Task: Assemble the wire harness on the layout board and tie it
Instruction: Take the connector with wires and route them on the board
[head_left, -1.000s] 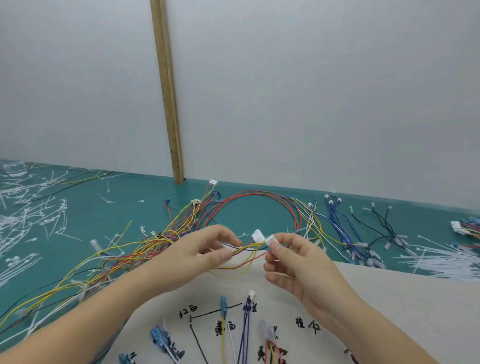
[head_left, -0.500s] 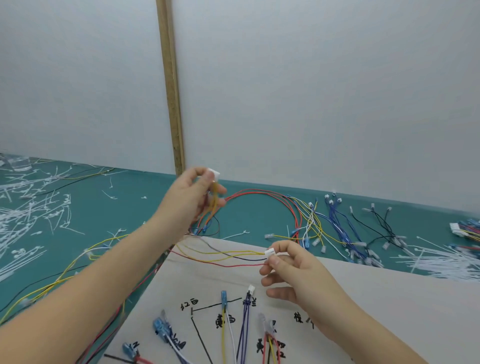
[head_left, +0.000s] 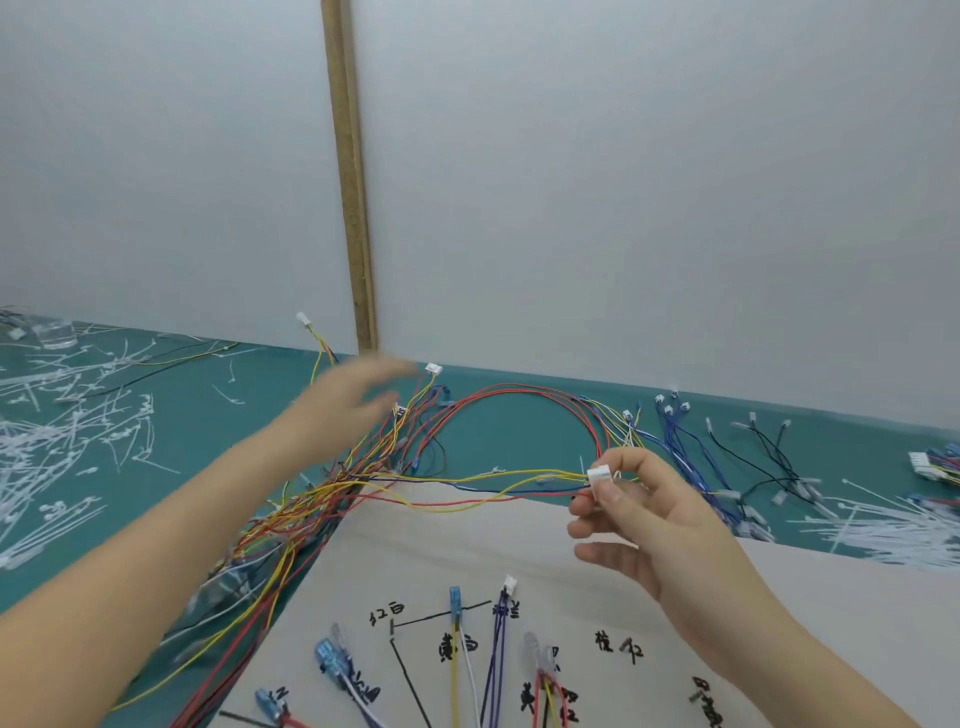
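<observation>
Right hand (head_left: 660, 525) fingers pinch the white plug (head_left: 598, 475) just above the layout board (head_left: 675, 623) far edge, left hand (head_left: 358, 395) blurred, fingers look spread over the wire pile (head_left: 322, 493) left of board; trailing wires likely snag there, yanking the plug loose.

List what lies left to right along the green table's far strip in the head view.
Loose white cable ties → blurred left hand → red wire loop → right hand pinching a white connector → blue wires → black wires → white cable tie bundle.
</observation>
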